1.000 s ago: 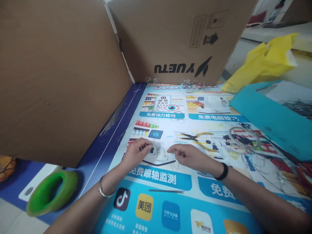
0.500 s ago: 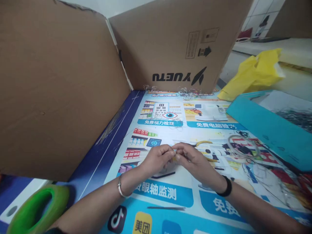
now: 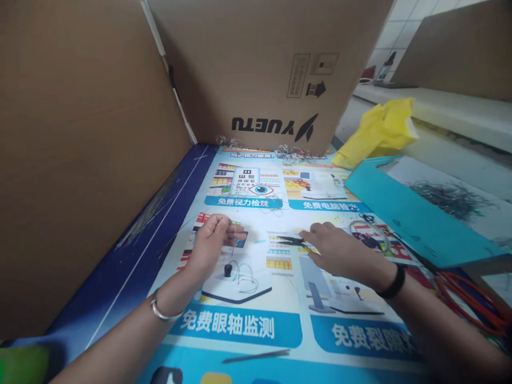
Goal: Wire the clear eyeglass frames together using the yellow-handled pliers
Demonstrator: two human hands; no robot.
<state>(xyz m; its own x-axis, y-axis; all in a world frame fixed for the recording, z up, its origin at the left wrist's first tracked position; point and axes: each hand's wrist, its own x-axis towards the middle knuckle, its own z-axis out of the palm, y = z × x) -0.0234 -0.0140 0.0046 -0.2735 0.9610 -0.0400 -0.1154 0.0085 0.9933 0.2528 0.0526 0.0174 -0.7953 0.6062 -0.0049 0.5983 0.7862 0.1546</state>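
Observation:
My left hand (image 3: pixel 212 242) is raised over the printed sheet (image 3: pixel 260 226), thumb and forefinger pinched together. A thin wire (image 3: pixel 248 288) loops below it and appears to run up to the pinch, though the fingers hide its end. Farther right, my right hand (image 3: pixel 344 253) is wrapped round small pliers (image 3: pixel 291 241) with dark jaws and yellow handles. The jaws point left toward my other hand, apart from it, and most of the handles are covered by my fingers.
Cardboard panels (image 3: pixel 264 64) stand at the left and back. At right are a teal box (image 3: pixel 412 224) with tangled wire pieces, a yellow bag (image 3: pixel 374 133) and orange loops (image 3: pixel 472 301). Thin dark strips (image 3: pixel 256 356) lie in front; a green roll (image 3: pixel 24 362) is lower left.
My hands, which were touching at the middle, have moved apart. The right one has taken up the pliers from the sheet. The view has shifted to the right.

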